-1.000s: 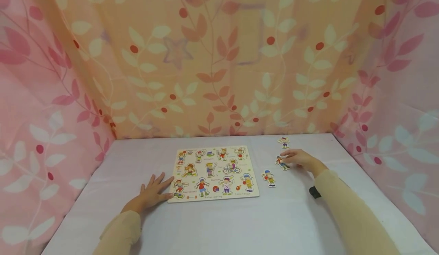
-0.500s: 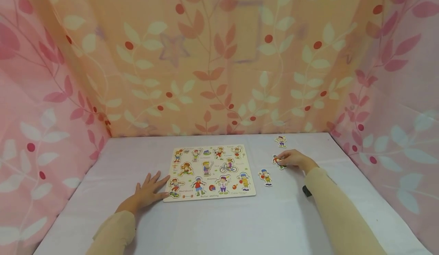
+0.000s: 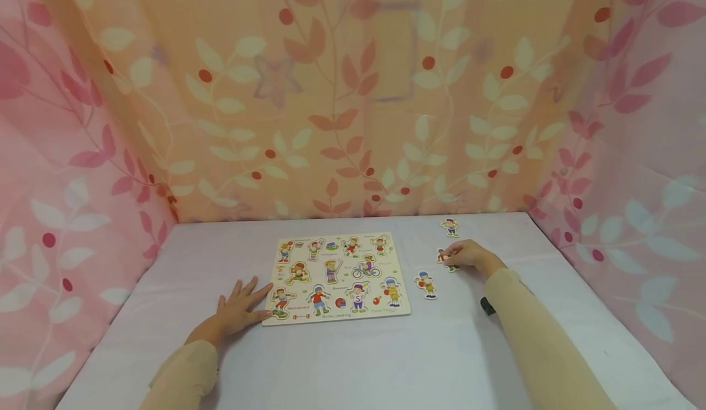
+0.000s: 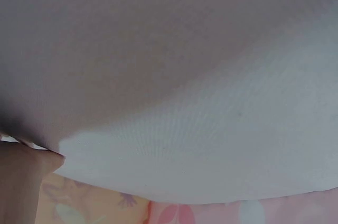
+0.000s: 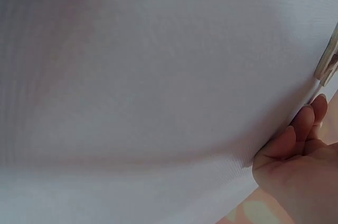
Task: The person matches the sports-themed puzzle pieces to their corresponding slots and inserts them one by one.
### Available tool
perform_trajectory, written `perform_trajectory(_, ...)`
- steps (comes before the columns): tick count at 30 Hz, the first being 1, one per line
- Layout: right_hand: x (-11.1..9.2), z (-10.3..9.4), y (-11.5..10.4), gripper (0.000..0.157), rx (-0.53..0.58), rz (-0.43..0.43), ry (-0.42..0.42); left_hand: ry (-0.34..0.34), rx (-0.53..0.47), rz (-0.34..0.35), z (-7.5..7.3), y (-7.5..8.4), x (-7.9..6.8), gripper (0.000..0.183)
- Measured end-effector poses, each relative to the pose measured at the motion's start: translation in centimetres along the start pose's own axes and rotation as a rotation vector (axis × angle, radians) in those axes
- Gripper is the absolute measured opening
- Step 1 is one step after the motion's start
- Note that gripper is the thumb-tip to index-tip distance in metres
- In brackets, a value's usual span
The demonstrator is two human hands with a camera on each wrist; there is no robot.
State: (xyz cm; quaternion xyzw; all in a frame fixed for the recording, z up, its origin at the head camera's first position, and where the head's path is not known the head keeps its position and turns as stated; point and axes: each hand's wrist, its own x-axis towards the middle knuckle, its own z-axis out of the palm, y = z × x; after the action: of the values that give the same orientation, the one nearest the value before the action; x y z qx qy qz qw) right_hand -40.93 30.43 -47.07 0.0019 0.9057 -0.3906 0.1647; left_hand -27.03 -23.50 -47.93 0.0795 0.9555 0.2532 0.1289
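Note:
In the head view a wooden puzzle board [image 3: 325,318] printed with sports figures lies flat on the white table. My left hand [image 3: 237,309] rests spread at its left edge, fingertips and thumb touching the border. To the right of the board, my right hand [image 3: 469,257] pinches a figure-shaped puzzle piece [image 3: 443,255] at the table surface, fingers covering part of it. Below it lies a loose piece [image 3: 426,285] with a blue cap; above it lies another piece [image 3: 450,227]. The right wrist view shows curled fingers [image 5: 296,137] close to a wooden piece's edge [image 5: 327,60].
A white cloth covers the table [image 3: 353,367]. Floral curtains [image 3: 342,91] stand behind it and at both sides. A small black object [image 3: 488,306] shows beside the right sleeve [image 3: 529,324].
My right hand has closed its fingers over the middle figure piece, covering more of it. The left hand stays on the board's edge. The head view has shifted slightly.

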Motion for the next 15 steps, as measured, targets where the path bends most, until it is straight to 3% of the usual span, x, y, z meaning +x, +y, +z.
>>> perform_trajectory(6, 0.2, 0.5, -0.4, 0.017, 0.008, 0.001, 0.034, 0.0, -0.003, -0.007, 0.0, -0.2, -0.2, 0.079)
perform_trajectory(15, -0.4, 1.1, -0.1, 0.019, 0.141, 0.047, 0.132, 0.006, -0.024, 0.0, 0.2, 0.0, -0.1, 0.078)
